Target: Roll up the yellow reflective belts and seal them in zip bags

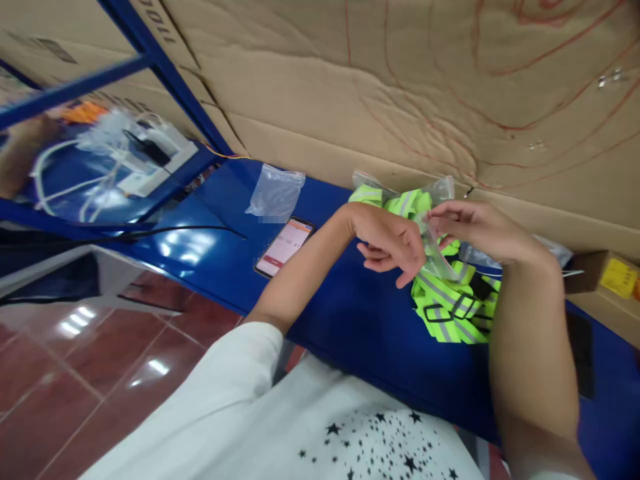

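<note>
Both my hands are over a blue table [350,320]. My left hand [390,243] and my right hand [475,227] each pinch the edge of a clear plastic bag [435,247] between them. Just beneath the bag lies a pile of neon yellow reflective straps [450,310] with grey bands and black buckles. More of the same yellow straps [395,200] lie behind my left hand, partly inside clear plastic.
A phone [284,247] with a lit screen lies on the table to the left. Behind it rests an empty clear bag [275,193]. Cardboard [400,87] lines the back. A blue shelf [100,173] at left holds white cables. A small cardboard box [605,277] sits at right.
</note>
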Tool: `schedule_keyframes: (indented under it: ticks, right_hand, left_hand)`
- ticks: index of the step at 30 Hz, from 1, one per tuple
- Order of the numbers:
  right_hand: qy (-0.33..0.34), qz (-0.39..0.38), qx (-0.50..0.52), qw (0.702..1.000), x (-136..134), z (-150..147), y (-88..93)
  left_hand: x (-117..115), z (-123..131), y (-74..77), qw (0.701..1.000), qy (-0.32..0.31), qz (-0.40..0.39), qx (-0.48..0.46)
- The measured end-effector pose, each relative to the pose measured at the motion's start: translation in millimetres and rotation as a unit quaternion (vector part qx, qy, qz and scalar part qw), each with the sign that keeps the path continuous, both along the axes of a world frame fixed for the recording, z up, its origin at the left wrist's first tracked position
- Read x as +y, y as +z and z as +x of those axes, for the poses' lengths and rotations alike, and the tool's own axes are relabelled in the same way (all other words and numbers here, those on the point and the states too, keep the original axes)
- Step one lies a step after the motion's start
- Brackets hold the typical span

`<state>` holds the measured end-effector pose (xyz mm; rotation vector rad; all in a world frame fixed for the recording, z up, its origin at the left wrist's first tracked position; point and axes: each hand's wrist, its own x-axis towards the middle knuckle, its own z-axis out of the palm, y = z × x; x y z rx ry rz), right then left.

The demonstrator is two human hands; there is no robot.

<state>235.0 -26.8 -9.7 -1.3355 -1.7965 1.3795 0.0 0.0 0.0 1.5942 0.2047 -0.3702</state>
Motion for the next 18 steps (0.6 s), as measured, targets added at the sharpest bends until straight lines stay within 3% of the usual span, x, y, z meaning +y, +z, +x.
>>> schedule_keyframes:
  ticks: [1, 5, 10, 15, 18]
  right_hand:
    - [-0.001, -0.002, 0.012, 1.0, -1, -1, -0.8]
    - [-0.007, -0.05, 0.095, 0.994, -5, -6, -0.8]
    - [0.01, -0.111, 0.175, 0.978, -3, -19, 0.2]
    - [-0.017, -0.101, 0.212, 0.972, -7, -31, 2.5]
    - [-0.026, -0.075, 0.223, 0.972, -7, -35, 2.5]
  left_hand:
    - [-5, 2, 5.0, 0.999, -0.003, 0.045, 0.014]
    - [-10, 2, 10.5, 0.968, 0.109, 0.211, 0.079]
    - [10, -7, 7.1, 0.95, 0.172, 0.232, 0.122]
    - [8, -9, 16.2, 0.927, 0.227, 0.289, 0.071]
    - [8, -9, 14.0, 0.917, 0.275, 0.29, 0.015]
